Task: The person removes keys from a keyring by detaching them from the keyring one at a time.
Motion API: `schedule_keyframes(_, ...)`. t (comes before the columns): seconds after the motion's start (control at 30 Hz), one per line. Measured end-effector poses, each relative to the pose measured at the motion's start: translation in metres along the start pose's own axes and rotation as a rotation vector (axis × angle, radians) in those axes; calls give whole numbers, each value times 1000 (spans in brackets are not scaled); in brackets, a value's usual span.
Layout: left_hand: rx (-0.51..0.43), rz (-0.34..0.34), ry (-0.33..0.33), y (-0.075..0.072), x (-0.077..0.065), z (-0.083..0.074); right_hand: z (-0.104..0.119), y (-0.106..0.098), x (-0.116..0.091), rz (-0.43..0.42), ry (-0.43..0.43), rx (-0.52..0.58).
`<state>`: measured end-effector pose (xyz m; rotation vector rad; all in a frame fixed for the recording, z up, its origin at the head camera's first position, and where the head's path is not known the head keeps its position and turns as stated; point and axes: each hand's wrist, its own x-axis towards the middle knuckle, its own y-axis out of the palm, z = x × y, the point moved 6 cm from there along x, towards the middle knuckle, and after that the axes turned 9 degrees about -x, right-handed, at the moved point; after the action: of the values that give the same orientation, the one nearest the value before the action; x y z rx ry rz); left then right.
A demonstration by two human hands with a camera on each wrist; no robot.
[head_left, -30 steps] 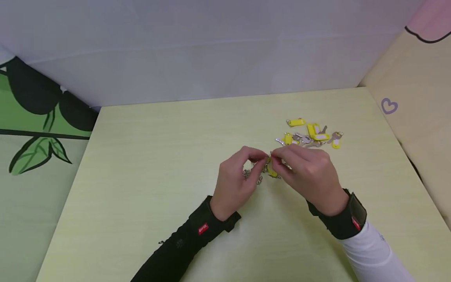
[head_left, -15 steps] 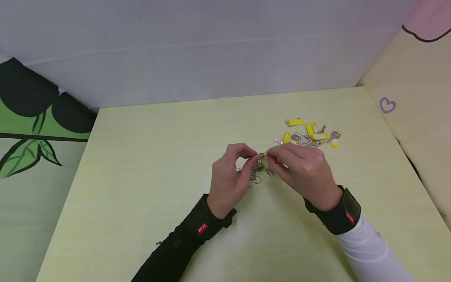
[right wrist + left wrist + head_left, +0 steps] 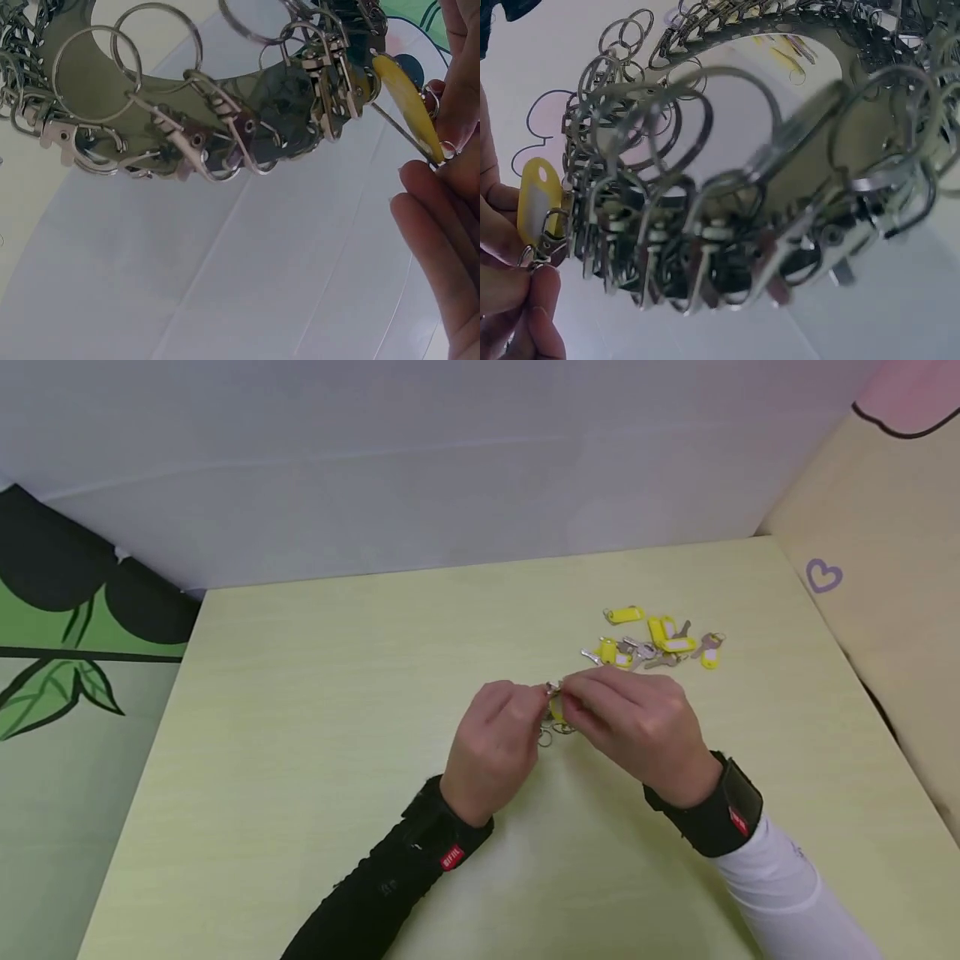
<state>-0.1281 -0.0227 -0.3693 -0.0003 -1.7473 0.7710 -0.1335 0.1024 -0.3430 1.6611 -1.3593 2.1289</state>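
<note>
Close together above the table, my two hands meet over a bunch of metal snap clasps with split rings. My left hand pinches a small metal clasp, its thumb hidden in the head view. My right hand pinches a piece joined to a yellow key tag; its fingertips cover the exact grip. In the left wrist view, the clasps line a large curved loop, and the yellow tag stands beside my fingers. The right wrist view shows the tag tilted next to my fingertips.
Beyond my right hand lies a loose pile of yellow key tags and metal keys. A single yellow tag lies behind the pile. The pale wooden table meets a fabric wall at its far edge.
My left hand has turned so its back faces up, hiding the thumb and much of the clasp bunch. Both hands have shifted slightly left in view; the pile lies as before.
</note>
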Motion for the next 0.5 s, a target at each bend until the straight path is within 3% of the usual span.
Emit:
schedule_keyframes(0.2, 123, 24, 125, 0, 0, -9, -1, -1, 1, 52, -12, 29)
schedule_keyframes(0.4, 169, 70, 160, 2, -1, -14, -4, -2, 2, 120, -57, 69)
schedule_keyframes(0.5, 157, 94, 163, 2, 0, -15, -7, -2, 1, 158, -66, 138)
